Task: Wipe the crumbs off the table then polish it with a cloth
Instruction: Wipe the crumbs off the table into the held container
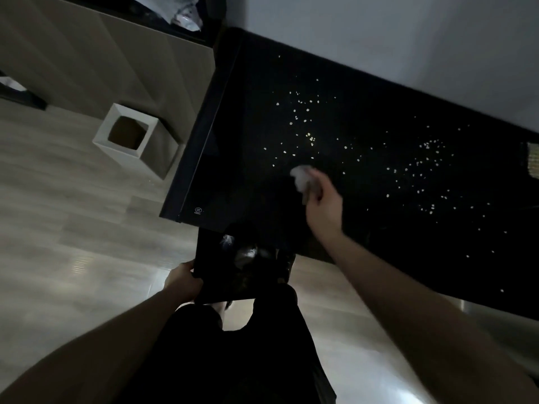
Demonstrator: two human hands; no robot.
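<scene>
A black glossy table (250, 83) fills the upper right, against a pale wall. Pale crumbs (303, 123) lie scattered over its middle, and a second patch of crumbs (425, 167) spreads to the right. My right hand (323, 205) grips a crumpled white cloth (302, 176) and holds it on the tabletop near the front edge, just below the first patch. My left hand (182, 282) grips the left rim of a black bin (210, 287), held just below the table's front edge. The bin holds some crumpled wrapping.
A white square waste bin (128, 135) stands on the pale wood floor left of the table. A woven mat edge (533, 163) shows at the table's far right. My legs in dark trousers are below the black bin.
</scene>
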